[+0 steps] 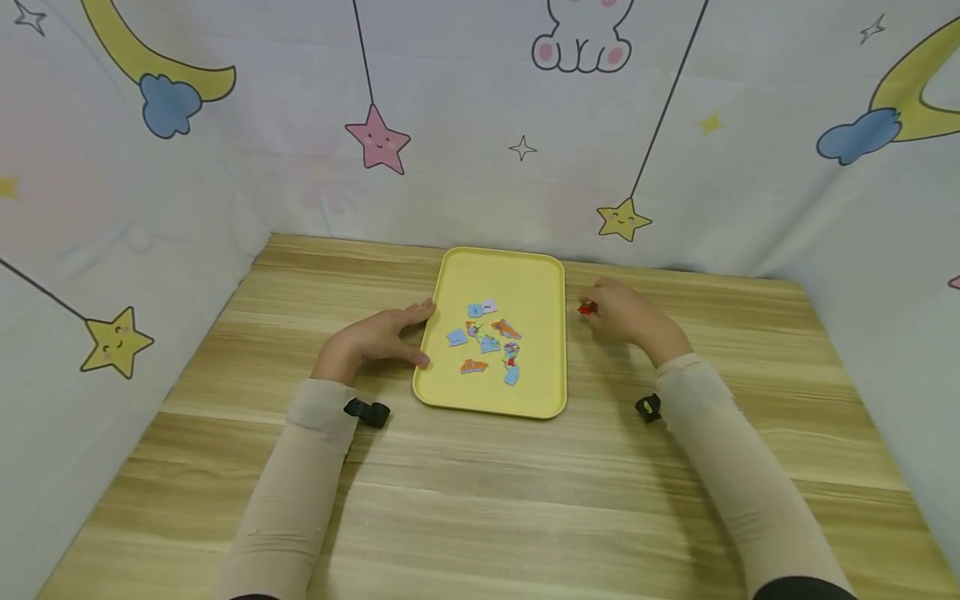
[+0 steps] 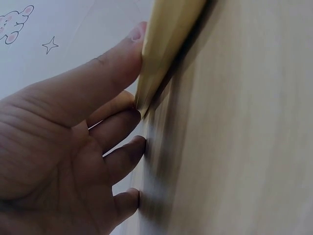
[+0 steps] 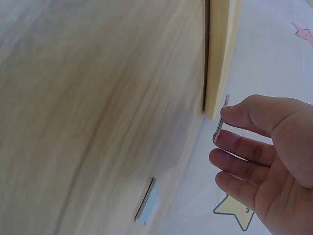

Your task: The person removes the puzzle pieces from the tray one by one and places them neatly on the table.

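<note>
A yellow tray (image 1: 498, 279) lies on the wooden table, with several small flat puzzle pieces (image 1: 474, 366) spread over its middle, light blue and orange among them. My left hand (image 1: 375, 337) is at the tray's left side; its thumb and index finger touch the outer rim (image 2: 168, 44), fingers loosely bent. Beyond the tray's right edge, my right hand (image 1: 622, 317) pinches a thin puzzle piece (image 1: 587, 308) with red on it between thumb and fingers, held off the table. Edge-on, that piece (image 3: 220, 125) shows in the right wrist view.
Another piece with a light blue face (image 3: 148, 203) lies on the table near my right hand; the head view does not show it. A white curtain (image 1: 450, 200) with stars and moons stands behind the table (image 1: 480, 483) and along both sides. Black straps (image 1: 367, 412) hang at the wrists.
</note>
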`<state>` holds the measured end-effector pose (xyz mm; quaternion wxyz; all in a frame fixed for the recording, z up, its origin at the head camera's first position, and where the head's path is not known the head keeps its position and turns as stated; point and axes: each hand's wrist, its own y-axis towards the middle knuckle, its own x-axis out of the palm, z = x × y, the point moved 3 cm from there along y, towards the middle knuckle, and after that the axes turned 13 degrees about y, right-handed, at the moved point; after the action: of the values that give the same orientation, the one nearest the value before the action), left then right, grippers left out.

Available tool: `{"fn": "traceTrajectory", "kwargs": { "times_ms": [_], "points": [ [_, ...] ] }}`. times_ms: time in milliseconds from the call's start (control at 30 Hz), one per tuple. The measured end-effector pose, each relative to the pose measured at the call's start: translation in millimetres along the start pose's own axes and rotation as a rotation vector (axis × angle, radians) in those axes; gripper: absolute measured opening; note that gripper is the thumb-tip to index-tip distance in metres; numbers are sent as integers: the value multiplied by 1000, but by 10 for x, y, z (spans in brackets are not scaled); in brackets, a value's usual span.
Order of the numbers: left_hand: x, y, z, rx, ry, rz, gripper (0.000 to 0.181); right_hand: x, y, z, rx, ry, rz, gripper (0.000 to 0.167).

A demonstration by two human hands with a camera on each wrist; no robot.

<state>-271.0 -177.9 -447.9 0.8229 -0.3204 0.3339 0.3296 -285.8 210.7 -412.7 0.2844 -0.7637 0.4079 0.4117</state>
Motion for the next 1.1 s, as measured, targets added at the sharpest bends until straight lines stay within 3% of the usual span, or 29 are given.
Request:
{"fn": "traceTrajectory", "kwargs": {
  "times_ms": [1100],
  "points": [
    [15, 9, -14, 2, 27, 23, 105, 0, -236, 270, 31, -7, 12, 27]
  ]
}}
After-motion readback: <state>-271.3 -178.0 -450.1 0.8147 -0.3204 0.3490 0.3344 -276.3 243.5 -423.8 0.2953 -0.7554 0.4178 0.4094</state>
